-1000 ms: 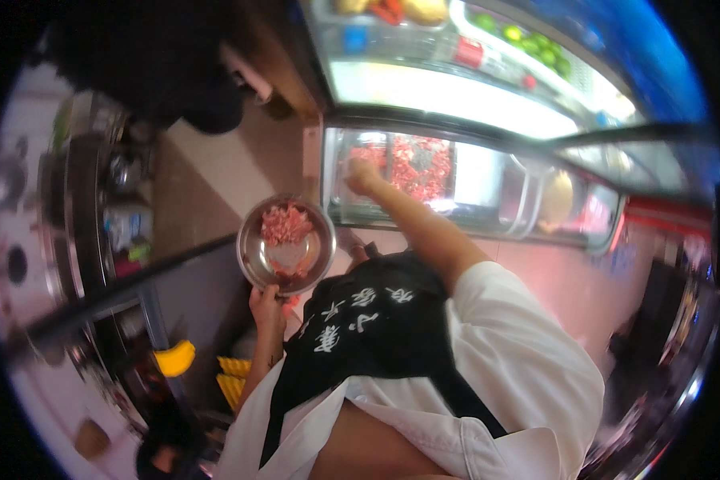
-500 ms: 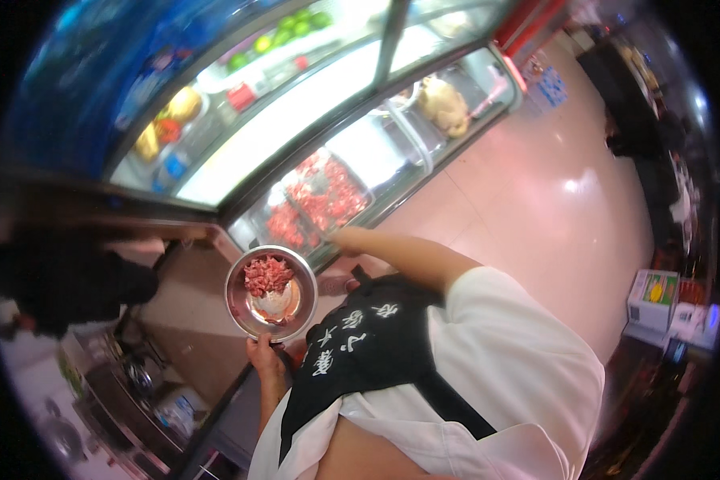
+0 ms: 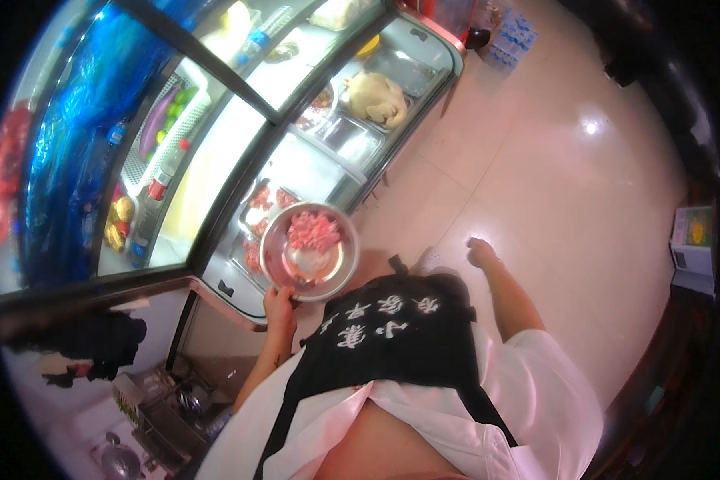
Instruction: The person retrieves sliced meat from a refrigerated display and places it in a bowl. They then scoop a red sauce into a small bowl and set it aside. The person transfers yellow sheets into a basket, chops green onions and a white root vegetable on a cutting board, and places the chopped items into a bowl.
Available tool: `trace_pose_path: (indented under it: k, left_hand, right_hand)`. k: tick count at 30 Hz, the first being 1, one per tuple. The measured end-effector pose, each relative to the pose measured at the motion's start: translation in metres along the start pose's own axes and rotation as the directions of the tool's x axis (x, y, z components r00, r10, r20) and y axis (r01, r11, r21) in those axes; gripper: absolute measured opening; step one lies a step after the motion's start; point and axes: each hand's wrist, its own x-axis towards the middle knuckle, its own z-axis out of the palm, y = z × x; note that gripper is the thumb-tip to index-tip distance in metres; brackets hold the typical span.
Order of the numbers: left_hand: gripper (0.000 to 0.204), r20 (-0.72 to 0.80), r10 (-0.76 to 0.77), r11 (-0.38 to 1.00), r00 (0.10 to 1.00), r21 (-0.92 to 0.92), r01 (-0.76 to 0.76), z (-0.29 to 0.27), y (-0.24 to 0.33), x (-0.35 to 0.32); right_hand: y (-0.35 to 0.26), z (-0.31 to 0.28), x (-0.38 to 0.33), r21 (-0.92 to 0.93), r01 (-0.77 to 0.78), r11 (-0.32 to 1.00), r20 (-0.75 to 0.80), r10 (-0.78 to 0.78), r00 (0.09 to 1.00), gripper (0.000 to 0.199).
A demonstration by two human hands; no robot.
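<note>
My left hand (image 3: 279, 310) grips the near rim of a round stainless steel bowl (image 3: 346, 272). Cut pieces of raw red meat (image 3: 314, 231) lie heaped on the bowl's far side, and its bare bottom shows nearer me. The bowl is in front of the display fridge, covering part of a tray of raw meat (image 3: 256, 202). Away from the fridge, my right hand (image 3: 482, 253) hangs over the floor at my right side. Its fingers look bunched together with nothing visible in them.
The glass-fronted display fridge (image 3: 240, 164) runs along the left, holding a whole plucked chicken (image 3: 376, 99), metal trays and a basket of green produce (image 3: 172, 120). Pale floor tiles (image 3: 520, 176) stretch to the right. A carton (image 3: 694, 240) stands at the far right, and cookware (image 3: 120, 460) lower left.
My right hand has left the meat tray's edge and swung right, out over the floor. The bowl in my left hand has shifted right and slightly up in view as my view turned.
</note>
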Motion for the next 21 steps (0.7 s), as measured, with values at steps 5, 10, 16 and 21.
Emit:
trace_pose_path:
  k: [5,10,16,21]
  left_hand:
    - [0.021,0.244,0.062,0.994,0.968,0.074,-0.082,0.15,0.006,-0.013]
    - [0.024,0.452,-0.056,0.996,0.89,0.092,0.015,0.277,0.027,-0.033]
    - [0.022,0.507,-0.07,0.982,0.859,0.188,-0.032,0.413,0.03,-0.022]
    - [0.017,0.52,-0.134,0.969,0.843,0.249,0.0,0.527,0.037,0.003]
  right_hand:
    - [0.141,-0.049,-0.003,0.15,-0.253,0.956,-0.041,0.262,0.964,0.027]
    - [0.218,-0.094,-0.022,0.173,-0.31,0.935,-0.208,0.342,0.916,0.032]
    - [0.233,-0.13,-0.004,0.469,-0.321,0.823,-0.072,0.398,0.915,0.037]
    - [0.238,-0.163,0.028,0.593,-0.316,0.74,0.04,0.365,0.93,0.037]
